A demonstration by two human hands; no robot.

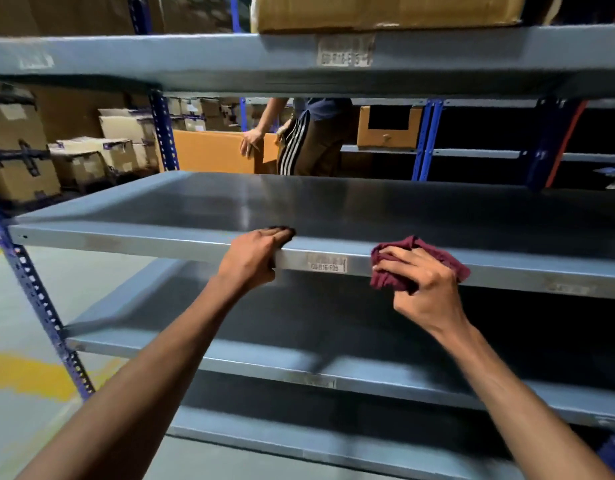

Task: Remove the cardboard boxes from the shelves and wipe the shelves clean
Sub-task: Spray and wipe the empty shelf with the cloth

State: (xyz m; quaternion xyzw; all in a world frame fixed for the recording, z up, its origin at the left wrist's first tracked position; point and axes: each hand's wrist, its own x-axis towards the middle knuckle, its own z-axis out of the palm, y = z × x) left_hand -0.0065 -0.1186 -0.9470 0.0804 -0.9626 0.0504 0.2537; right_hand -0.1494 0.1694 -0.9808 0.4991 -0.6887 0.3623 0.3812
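Warehouse aisle, blue-upright racking w/ grey steel shelves filling most of frame. Middle shelf (333,202) at centre: bare of boxes, surface shiny; whether wiped already, can't tell. Two lower shelves (299,327) in bottom half also w/o boxes as far as visible. Top shelf (229,60) across upper frame carries one cardboard box (385,10) at upper centre-right, so removal not finished there.

Judgement: unloading mostly done on this bay; wiping at or near its start on middle shelf. Lower shelves + top one left.

Background: second person (309,140) behind rack, centre, hand on an orange carton (209,150). Stacked taped boxes (81,150) at left on neighbouring rack. Neither blocks the wipe path; only the top box does.

Left hand (255,256) centre: fingers curled over front lip of middle shelf, gripping edge. Right hand (422,282) right of centre: fingers bunched round maroon cloth (434,258), held against shelf front edge, beside label (327,264).
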